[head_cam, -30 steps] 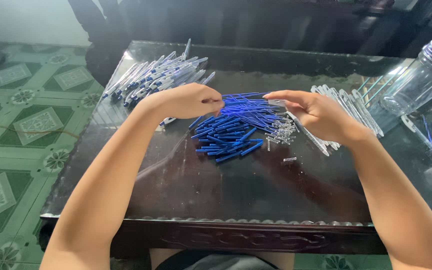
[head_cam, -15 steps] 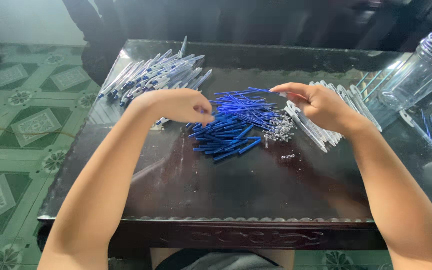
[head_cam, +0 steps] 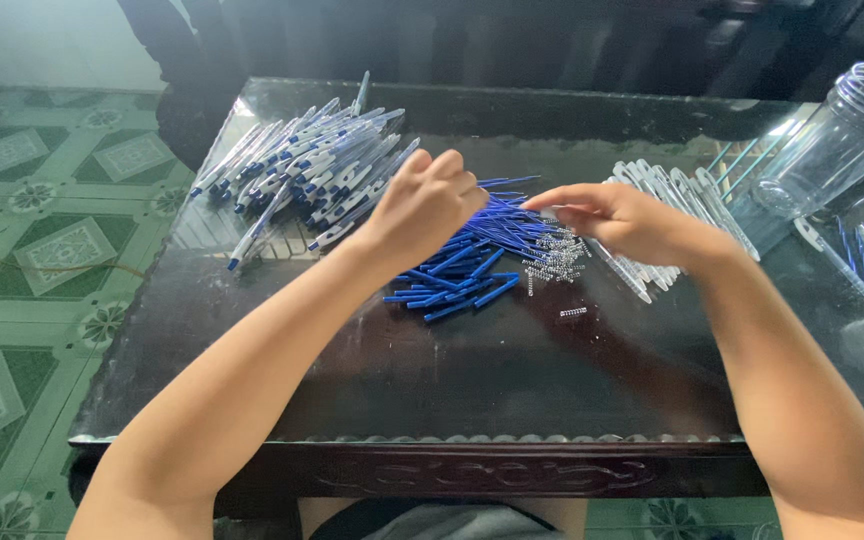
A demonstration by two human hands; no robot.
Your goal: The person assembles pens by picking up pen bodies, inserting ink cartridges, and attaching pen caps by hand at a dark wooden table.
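Left hand (head_cam: 427,200), fingers curled together, and right hand (head_cam: 617,220), fingertips pinched, over blue refills (head_cam: 472,265) mid-worktop (head_cam: 452,370); contents indiscernible. Springs (head_cam: 557,255) adjoin; assembled pens (head_cam: 302,170) left, clear barrels (head_cam: 672,205) and jar (head_cam: 832,140) right. Near edge open.

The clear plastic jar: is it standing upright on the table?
No, the clear plastic jar lies on its side at the table's far right.

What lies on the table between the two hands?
In the head view, blue refills and small metal springs lie between the left hand and right hand.
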